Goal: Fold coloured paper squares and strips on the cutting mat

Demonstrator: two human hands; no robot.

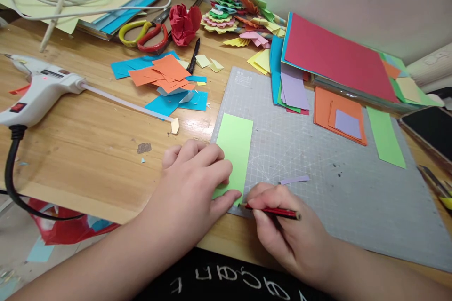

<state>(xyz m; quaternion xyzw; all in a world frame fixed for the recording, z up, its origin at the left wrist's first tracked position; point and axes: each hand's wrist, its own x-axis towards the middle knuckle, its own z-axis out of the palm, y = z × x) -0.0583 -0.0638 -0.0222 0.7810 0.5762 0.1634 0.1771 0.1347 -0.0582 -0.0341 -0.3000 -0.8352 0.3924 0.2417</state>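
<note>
A light green paper strip (236,150) lies lengthwise along the left edge of the grey cutting mat (282,150). My left hand (197,178) holds it down with curled fingers, the thumb pressing near its lower end and hiding part of it. In my right hand (282,221) is a red and black pencil (277,210), pinched between thumb and fingers. Its tip is at the strip's lower right corner, close to my left thumb. A thin purple paper scrap (294,180) rests on the mat just above my right hand.
A white glue gun (45,82) with a glue stick lies left. Behind are blue and orange paper pieces (160,74), scissors (148,35), a black pen (194,55) and a crumpled red paper (184,24). Orange cards (321,108), another green strip (386,136) and a red sheet (339,54) sit right.
</note>
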